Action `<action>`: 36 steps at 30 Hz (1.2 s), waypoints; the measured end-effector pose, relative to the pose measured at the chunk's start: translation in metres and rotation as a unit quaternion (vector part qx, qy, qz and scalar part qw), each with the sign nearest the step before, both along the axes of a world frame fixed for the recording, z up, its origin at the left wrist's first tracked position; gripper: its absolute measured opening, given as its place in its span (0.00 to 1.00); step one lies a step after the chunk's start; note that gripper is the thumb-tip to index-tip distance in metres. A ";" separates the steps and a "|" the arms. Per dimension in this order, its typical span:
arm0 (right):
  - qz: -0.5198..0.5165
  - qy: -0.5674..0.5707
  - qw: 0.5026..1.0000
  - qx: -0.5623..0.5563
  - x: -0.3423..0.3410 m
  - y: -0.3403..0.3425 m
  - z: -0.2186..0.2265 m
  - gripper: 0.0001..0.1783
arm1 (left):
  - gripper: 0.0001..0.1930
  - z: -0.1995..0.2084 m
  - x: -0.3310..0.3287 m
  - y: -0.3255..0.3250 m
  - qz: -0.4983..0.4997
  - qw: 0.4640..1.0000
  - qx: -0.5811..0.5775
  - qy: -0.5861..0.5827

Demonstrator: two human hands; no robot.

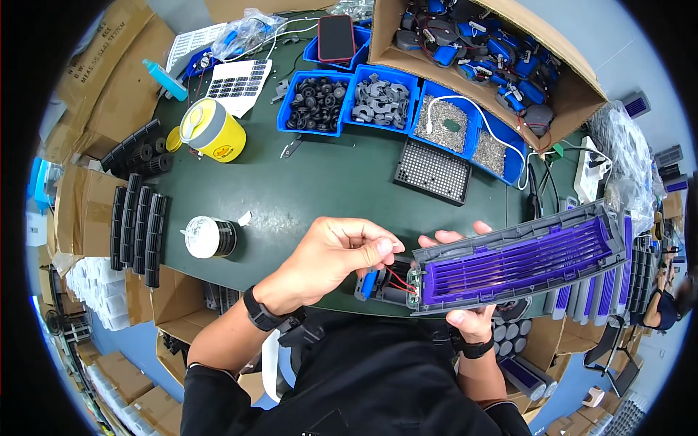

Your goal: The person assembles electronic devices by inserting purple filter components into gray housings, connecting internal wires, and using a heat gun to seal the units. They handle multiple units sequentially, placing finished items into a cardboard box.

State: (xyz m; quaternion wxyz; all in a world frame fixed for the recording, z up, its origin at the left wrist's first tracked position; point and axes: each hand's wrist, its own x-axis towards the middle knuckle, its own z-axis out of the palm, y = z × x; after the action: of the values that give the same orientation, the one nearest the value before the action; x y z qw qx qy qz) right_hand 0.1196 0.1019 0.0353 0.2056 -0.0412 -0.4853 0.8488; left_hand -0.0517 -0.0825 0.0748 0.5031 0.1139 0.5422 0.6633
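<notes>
**Thin wires pinched at the end of the grey tray**

Nearest me, my right hand (pixel 465 320) grips the long grey plastic tray (pixel 520 265), thumb on the near edge, fingers curled behind it. Its slatted purple insert (pixel 516 260) is ribbed and glossy. My left hand (pixel 331 258) is closed into a pinch, fingertips holding thin red wires (pixel 398 276) running to the tray's left end. Under them sits a small blue cylinder (pixel 370 282). All this hovers over the near edge of the dark green table (pixel 305 189). Beyond, blue bins (pixel 349 94) hold black and grey moulded parts.
</notes>
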 end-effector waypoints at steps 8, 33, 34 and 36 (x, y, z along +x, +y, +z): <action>0.014 -0.012 1.000 -0.024 0.001 -0.002 0.002 0.69 | 0.08 0.001 0.009 -0.004 -0.041 0.988 -0.068 0.134; 0.062 0.006 0.998 -0.024 0.001 -0.005 -0.005 0.70 | 0.10 0.000 0.024 0.005 -0.102 0.773 -0.004 0.627; 0.064 0.010 0.998 -0.017 0.001 -0.005 -0.006 0.69 | 0.10 0.000 0.025 0.006 -0.104 0.763 -0.008 0.638; 0.074 0.025 0.997 0.022 0.002 -0.004 -0.009 0.69 | 0.10 0.000 0.027 0.008 -0.106 0.747 -0.019 0.656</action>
State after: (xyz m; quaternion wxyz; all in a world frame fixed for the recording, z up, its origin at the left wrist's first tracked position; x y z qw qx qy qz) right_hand 0.1212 0.0982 0.0265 0.1554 0.0201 -0.5003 0.8515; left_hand -0.0250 -0.0747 0.0749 0.0932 0.5678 0.7357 0.3574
